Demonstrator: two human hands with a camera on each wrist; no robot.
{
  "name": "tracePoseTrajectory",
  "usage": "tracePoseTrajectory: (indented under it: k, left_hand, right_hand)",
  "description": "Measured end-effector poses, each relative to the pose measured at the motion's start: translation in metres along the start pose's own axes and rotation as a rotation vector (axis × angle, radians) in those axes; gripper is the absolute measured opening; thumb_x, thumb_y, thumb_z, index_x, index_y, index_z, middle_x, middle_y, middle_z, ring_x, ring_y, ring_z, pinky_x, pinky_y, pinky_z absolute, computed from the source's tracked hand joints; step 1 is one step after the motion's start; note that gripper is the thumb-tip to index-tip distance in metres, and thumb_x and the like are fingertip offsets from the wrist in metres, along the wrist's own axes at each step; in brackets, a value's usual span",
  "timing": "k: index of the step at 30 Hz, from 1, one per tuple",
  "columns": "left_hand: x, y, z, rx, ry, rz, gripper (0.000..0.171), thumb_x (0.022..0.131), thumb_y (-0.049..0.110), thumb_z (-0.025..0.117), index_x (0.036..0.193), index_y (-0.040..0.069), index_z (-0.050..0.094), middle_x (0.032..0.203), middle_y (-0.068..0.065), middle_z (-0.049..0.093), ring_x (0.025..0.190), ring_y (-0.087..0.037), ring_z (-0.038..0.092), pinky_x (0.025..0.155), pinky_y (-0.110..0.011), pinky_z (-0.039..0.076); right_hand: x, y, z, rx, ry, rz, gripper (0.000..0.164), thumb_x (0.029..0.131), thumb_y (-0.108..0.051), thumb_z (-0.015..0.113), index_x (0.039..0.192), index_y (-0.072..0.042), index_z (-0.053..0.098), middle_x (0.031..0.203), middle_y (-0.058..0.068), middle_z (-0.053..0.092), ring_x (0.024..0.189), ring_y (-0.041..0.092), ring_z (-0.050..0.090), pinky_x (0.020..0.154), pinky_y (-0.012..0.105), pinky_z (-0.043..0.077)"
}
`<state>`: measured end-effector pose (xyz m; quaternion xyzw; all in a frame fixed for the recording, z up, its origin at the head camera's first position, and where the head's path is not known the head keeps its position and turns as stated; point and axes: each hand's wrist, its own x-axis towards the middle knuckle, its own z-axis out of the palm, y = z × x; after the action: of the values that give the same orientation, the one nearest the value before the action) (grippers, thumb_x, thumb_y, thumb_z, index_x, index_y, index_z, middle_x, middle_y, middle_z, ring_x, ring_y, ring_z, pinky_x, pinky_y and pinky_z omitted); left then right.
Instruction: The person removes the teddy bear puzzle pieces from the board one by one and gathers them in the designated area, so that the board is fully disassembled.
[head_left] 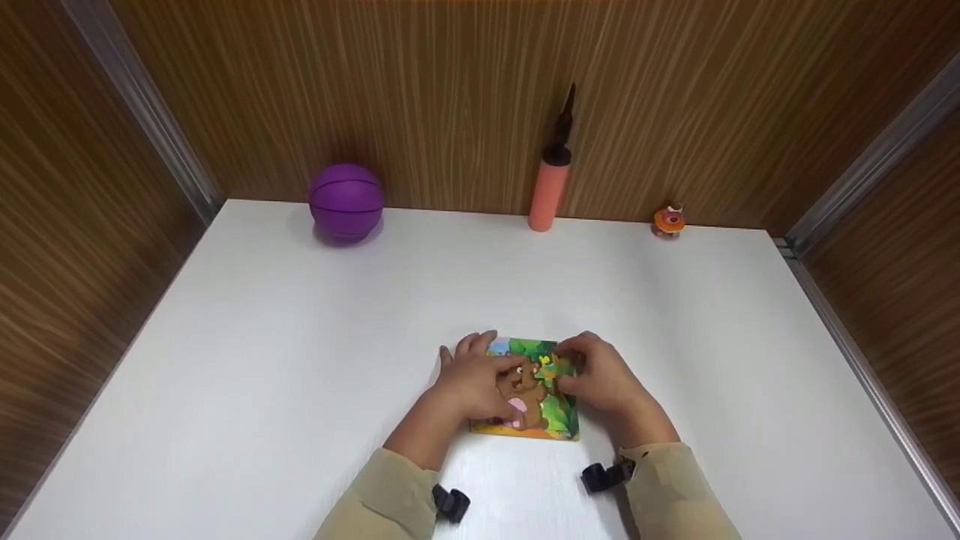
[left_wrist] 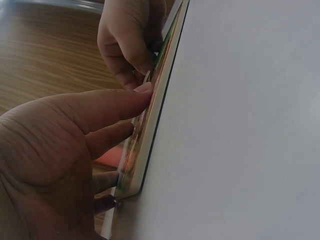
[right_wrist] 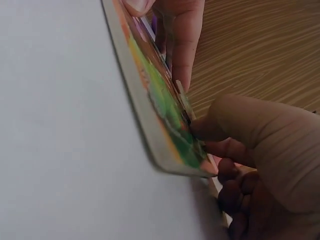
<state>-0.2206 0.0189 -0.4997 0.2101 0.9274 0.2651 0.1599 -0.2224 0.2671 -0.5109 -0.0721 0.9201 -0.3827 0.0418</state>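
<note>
All is carried by a white tabletop (head_left: 247, 352). Nr its ctr, toward the front, a pic. puzzle board (head_left: 536, 405) w/ a brown bear is laid flat. Along the back edge, a purple ball (head_left: 346, 202) is set at L, a coral hand pump (head_left: 548, 196) w/ blk top is stood upright R of ctr, & a sm. orange-&-pink toy (head_left: 669, 221) is placed nr the R corner.

The picture board (head_left: 534, 396) has a green, brown and pink cartoon print. Purple ball (head_left: 346, 202) with black lines, coral-and-black pump (head_left: 550, 193), white tabletop (head_left: 300, 337), streaky brown woodgrain wall (head_left: 435, 105).
</note>
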Motion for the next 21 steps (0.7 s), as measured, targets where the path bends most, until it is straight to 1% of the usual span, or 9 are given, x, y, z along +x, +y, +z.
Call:
tracePoseTrajectory:
  k: [4,7,12,17,21]
  left_hand:
    - [-0.001,0.001,0.000,-0.001,0.004,0.007,0.085,0.074,0.047,0.095,0.150,0.034,0.062,0.173,-0.011,0.024,0.158,-0.039,0.017,0.120,-0.077,0.008]
    - [-0.001,0.002,0.000,-0.008,0.007,0.003,0.085,0.073,0.045,0.096,0.150,0.035,0.062,0.173,-0.011,0.024,0.158,-0.039,0.016,0.120,-0.077,0.007]
    - [-0.001,0.001,0.001,0.000,0.008,-0.005,0.086,0.073,0.046,0.096,0.151,0.035,0.061,0.173,-0.010,0.024,0.158,-0.039,0.016,0.120,-0.077,0.007]
    - [0.000,0.001,0.001,0.008,0.005,-0.006,0.086,0.074,0.046,0.096,0.151,0.035,0.061,0.173,-0.010,0.024,0.158,-0.038,0.016,0.121,-0.076,0.008]
    - [0.001,0.002,0.001,0.002,-0.001,-0.005,0.085,0.074,0.046,0.096,0.151,0.036,0.061,0.174,-0.010,0.023,0.159,-0.038,0.015,0.121,-0.076,0.007]
  right_hand:
    - [-0.002,0.009,-0.012,0.069,0.103,0.049,0.044,0.082,0.001,0.075,0.125,0.000,0.069,0.108,0.012,0.064,0.096,0.026,0.056,0.084,0.039,0.051]
    - [-0.005,0.017,-0.023,0.095,0.170,0.093,0.047,0.085,0.001,0.072,0.131,0.002,0.066,0.112,0.014,0.065,0.097,0.028,0.057,0.081,0.036,0.052]
    - [-0.004,0.029,-0.035,0.090,0.243,0.144,0.051,0.087,0.002,0.065,0.137,0.003,0.063,0.123,0.016,0.065,0.105,0.029,0.057,0.084,0.033,0.050]
    - [0.002,0.037,-0.039,0.048,0.254,0.128,0.053,0.089,0.000,0.063,0.141,0.006,0.060,0.126,0.020,0.065,0.107,0.031,0.057,0.087,0.037,0.048]
    - [0.008,0.040,-0.040,-0.006,0.231,0.131,0.052,0.089,0.000,0.064,0.140,0.005,0.061,0.125,0.021,0.065,0.105,0.032,0.057,0.087,0.041,0.049]
